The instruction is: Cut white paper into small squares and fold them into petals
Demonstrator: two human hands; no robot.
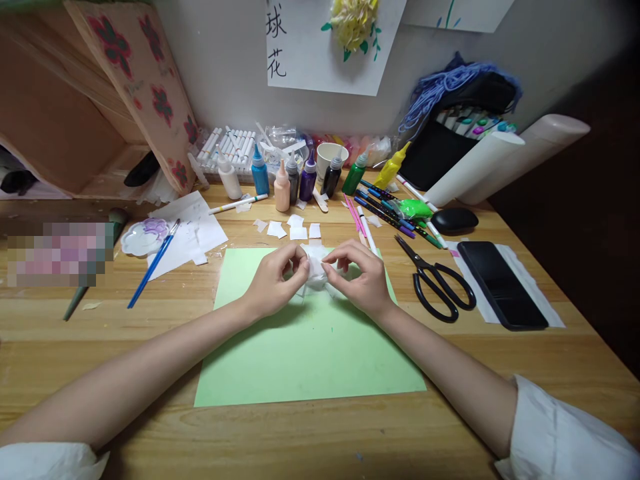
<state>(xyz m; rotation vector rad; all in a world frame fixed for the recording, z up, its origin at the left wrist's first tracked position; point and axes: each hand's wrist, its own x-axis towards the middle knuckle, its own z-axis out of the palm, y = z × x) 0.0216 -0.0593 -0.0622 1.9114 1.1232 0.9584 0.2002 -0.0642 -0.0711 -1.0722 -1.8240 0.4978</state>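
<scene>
My left hand [277, 279] and my right hand [361, 275] face each other over the top of a green sheet [310, 360]. Between them is a piece of thin white paper [315, 261], pinched by the fingertips of my left hand at its left side. My right thumb and forefinger close on its right edge. Under the fingers lies more crumpled white material, partly hidden by both hands. Small white paper squares [299, 233] are scattered on the wooden table just beyond the green sheet.
Paint bottles [281, 187] and a paper cup [332, 160] line the back. Black scissors [435, 280] and a phone [503, 285] lie at the right, near markers [385, 215]. Blue brushes [153, 265] and a palette [144, 238] are at the left.
</scene>
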